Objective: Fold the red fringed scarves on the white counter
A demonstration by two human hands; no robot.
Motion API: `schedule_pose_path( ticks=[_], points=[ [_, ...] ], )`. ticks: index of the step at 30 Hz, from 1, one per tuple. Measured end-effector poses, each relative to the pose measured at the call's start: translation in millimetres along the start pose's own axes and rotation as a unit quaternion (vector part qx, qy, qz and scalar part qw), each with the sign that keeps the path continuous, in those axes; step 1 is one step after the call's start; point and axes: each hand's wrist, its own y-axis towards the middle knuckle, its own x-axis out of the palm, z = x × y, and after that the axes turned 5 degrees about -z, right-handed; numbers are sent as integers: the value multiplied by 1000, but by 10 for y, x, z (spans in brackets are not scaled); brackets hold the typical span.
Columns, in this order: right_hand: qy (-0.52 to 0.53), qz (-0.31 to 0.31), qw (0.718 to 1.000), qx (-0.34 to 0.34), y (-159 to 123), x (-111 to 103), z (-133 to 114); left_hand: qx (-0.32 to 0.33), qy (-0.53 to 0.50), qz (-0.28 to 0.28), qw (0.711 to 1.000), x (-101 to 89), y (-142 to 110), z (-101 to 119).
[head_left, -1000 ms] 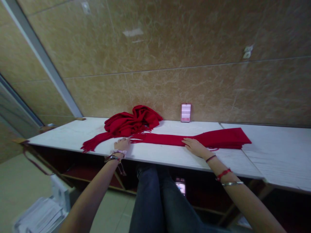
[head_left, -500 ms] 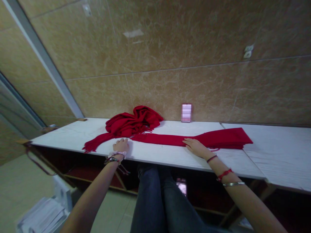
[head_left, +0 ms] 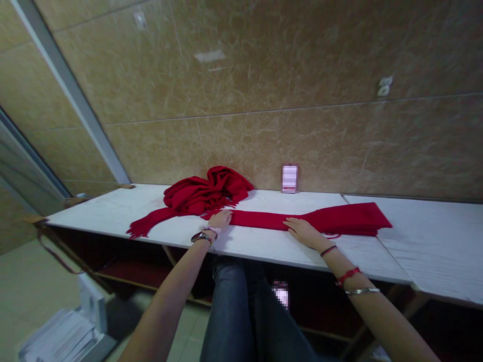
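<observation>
A red scarf [head_left: 260, 220] lies lengthwise on the white tabletop, folded to a narrow strip in its middle and spreading into a wider layered fold at the right. My left hand [head_left: 221, 220] rests on the strip near its fringed left end, fingers extended. Farther right, my right hand [head_left: 301, 231] presses flat on the strip where it starts to widen, its fingers stretched out. Behind my left hand sits a crumpled heap of red fringed cloth [head_left: 206, 193], one fringed end trailing toward the table's front edge.
A phone-sized card with a blurred face [head_left: 290, 179] leans against the tiled wall [head_left: 241, 141]. Shelves [head_left: 128, 274] lie under the white tabletop [head_left: 151, 198]. On the floor at lower left, a white box [head_left: 92, 306] stands by a stack of papers [head_left: 56, 337].
My left hand has moved right and slightly away from me, from the bare tabletop onto the scarf's left part. My right hand stays in place on the scarf.
</observation>
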Motion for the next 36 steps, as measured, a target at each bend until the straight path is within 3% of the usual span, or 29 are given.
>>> schedule_pose_path(
  ticks=[4, 7, 9, 11, 13, 15, 17, 22, 27, 29, 32, 36],
  points=[
    [2, -3, 1000, 3, 5, 0, -6, -178, 29, -7, 983, 49, -53, -119],
    [1, -5, 1000, 4, 7, -4, -14, -240, 52, 20, 969, 17, -143, -245],
    [3, -7, 1000, 2, 7, -8, -19, -221, 68, 57, 971, -26, -179, -288],
    [5, -7, 1000, 1, 5, -12, -24, -150, 64, 69, 984, -63, -177, -289],
    [6, -4, 1000, 5, 2, -16, -29, -62, 46, 44, 996, -80, -142, -260],
    [5, -2, 1000, 9, -1, -20, -33, -15, 37, 14, 999, -71, -90, -218],
    [3, -3, 1000, 8, -2, -23, -35, -35, 41, -4, 999, -49, -44, -182],
    [5, -3, 1000, 6, -1, -40, -45, -219, 69, -4, 973, -46, -43, -167],
    [9, 2, 1000, 3, -5, -64, -62, -259, 93, 42, 960, -219, -162, -261],
    [12, 3, 1000, 4, -7, -65, -61, -232, 100, 63, 965, -307, -176, -307],
    [15, 4, 1000, 1, -7, -54, -50, -100, 69, 73, 990, -348, -120, -332],
    [15, 0, 1000, 3, -8, -44, -40, 81, 4, 59, 995, -135, 15, -228]
  ],
)
